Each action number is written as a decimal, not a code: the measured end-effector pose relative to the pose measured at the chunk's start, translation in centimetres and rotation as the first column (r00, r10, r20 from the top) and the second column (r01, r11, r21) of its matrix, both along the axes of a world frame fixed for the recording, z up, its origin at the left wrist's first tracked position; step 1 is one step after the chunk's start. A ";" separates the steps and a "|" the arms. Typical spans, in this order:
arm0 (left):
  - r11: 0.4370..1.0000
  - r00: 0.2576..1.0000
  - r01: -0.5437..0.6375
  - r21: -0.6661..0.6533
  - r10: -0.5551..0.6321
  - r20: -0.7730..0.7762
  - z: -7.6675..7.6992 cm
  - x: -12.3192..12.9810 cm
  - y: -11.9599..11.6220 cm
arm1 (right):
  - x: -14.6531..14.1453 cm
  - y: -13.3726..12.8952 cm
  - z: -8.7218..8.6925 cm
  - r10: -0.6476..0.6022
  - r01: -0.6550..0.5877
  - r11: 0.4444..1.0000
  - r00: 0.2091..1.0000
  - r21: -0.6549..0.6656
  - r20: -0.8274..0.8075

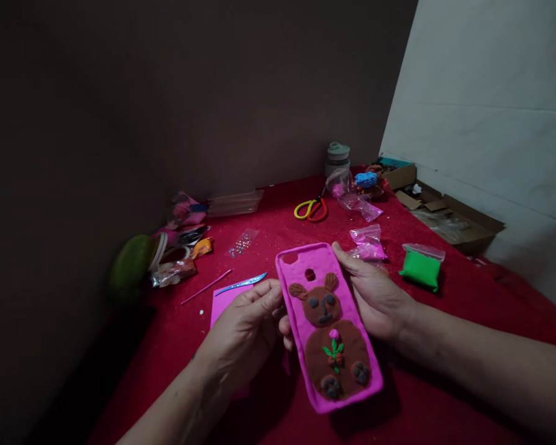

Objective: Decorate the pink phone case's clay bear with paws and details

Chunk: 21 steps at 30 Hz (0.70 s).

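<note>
My right hand (380,293) grips a phone case (290,327) by its right side, thumb along the edge and fingers behind it. Pink clay covers the case, leaving a corner cutout and a round hole. On it lies a brown clay bear (315,346) with dark eyes, paw pads and a pink flower (334,335) with green leaves. At the case's left edge, my left hand (248,321) is closed in a pinch; whatever its fingertips hold is hidden. Beneath that hand, a blue modelling knife (241,284) rests over a pink sheet (220,303).
A pink stick (206,287) and a packet of rhinestones (243,243) lie on the red cloth (278,216). Scissors (311,209) are further back. Bagged green clay (421,269) sits right, pink clay bags (368,241) nearer the case. A cardboard box (472,216) stands far right.
</note>
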<state>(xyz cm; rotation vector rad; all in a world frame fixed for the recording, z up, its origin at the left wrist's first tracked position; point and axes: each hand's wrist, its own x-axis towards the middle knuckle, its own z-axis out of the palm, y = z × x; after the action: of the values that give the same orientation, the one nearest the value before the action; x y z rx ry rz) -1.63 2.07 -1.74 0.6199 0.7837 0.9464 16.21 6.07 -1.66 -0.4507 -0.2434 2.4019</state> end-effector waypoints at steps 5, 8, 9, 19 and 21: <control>0.998 0.998 -0.063 0.015 0.063 0.019 0.6 -0.2 0.3 | -0.2 -0.4 -0.1 -0.065 0.065 0.998 0.997 -0.018 0.038; 0.996 0.996 -0.090 0.026 0.089 0.024 0.6 -0.4 0.4 | -0.4 -0.6 0.2 -0.061 0.063 0.997 0.996 -0.043 0.060; 0.995 0.995 -0.098 0.028 0.097 0.024 0.5 -0.4 0.4 | -0.4 -0.6 0.3 -0.056 0.060 0.997 0.996 -0.050 0.067; 0.992 0.992 -0.122 0.041 0.122 0.016 0.2 -0.7 0.6 | -0.3 -0.6 -0.3 0.014 -0.015 0.999 0.999 -0.043 -0.030; 0.991 0.992 -0.125 0.043 0.125 0.018 0.3 -0.7 0.6 | -0.1 -0.6 -0.3 0.004 -0.005 0.999 1.000 -0.054 -0.022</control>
<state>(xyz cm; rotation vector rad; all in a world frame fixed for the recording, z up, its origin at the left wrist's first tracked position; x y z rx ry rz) -2.37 2.68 -1.47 0.6061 0.7970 1.0841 16.06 5.43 -1.95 -0.4486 -0.1698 2.4209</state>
